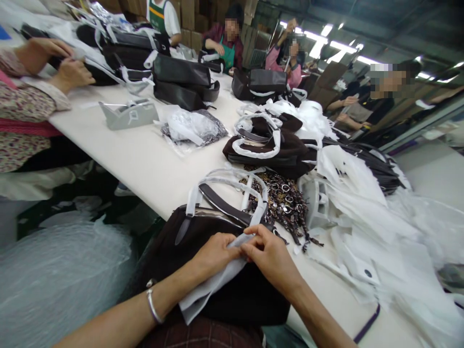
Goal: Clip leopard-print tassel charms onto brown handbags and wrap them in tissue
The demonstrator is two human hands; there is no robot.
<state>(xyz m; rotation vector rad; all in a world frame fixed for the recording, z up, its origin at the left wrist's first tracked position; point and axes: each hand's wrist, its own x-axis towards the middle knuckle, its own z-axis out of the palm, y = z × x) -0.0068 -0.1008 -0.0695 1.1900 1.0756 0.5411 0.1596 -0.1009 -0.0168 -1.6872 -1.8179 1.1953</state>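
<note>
A dark brown handbag (166,256) leans at the near table edge, close to the person's lap, its top zip partly open. White wrapping covers its raised handles (192,200). Over the bag's front, my left hand (213,253) pinches a strip of white tissue paper (206,290) whose loose end hangs down to the lower left. My right hand (268,256) closes its thumb and fingers on the same strip, at the base of the wrapped handle. The two hands' fingertips nearly meet.
Beyond the bag lie chain-like charms (286,198), another brown bag (268,150), a grey tape dispenser (128,115) and a plastic packet (192,125). White sheets (373,241) spread at right; bubble wrap (65,275) fills the lower left. Several people work around the table (137,164).
</note>
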